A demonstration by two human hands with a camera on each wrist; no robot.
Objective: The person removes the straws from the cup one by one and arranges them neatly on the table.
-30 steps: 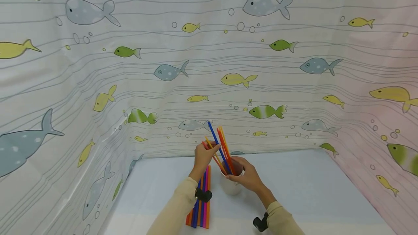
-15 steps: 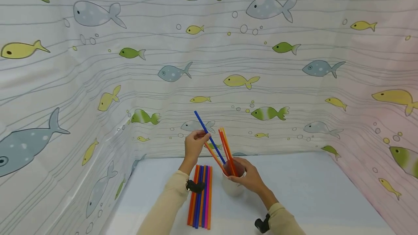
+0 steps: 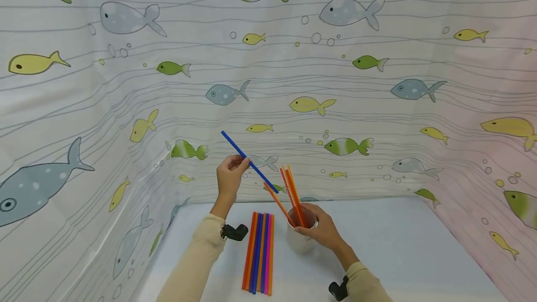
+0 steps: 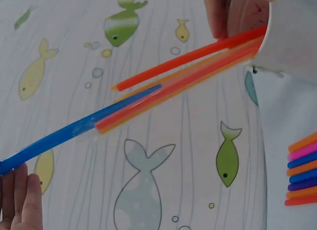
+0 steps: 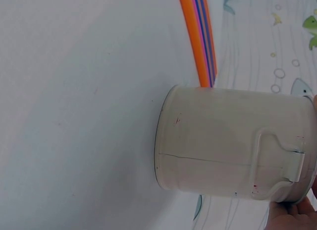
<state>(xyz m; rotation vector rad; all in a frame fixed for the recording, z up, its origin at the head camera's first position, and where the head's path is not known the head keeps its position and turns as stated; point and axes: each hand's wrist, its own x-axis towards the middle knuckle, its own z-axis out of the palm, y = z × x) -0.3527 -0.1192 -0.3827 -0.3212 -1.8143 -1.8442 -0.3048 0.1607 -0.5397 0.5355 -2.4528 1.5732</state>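
L hand [image 3: 230, 176] pinches the blue straw [image 3: 248, 161] near its middle, thumb and fingers clamped on it, holding it up in the air w/ the low end pointing toward 4 o'clock, just clear of the cup [image 3: 300, 236] and the straws in cup [image 3: 291, 197]. R hand [image 3: 320, 229] wraps the cup rim from the 3 o'clock side, fingers curled on it; the cup stands on the table [image 3: 377, 246]. The row of laid straws [image 3: 258, 251] lies flat just at the cup's 9 o'clock, pointing 12 to 6.

To do this step well, as I judge it: keep the pinch firm but light so the straw doesn't bend, swing it toward 7 o'clock, turn it parallel w/ the row, then lower it flat alongside the others w/ ends lined up. Keep R hand steady on the cup so the leaning orange and red straws don't tip it. Release only once it rests flat.
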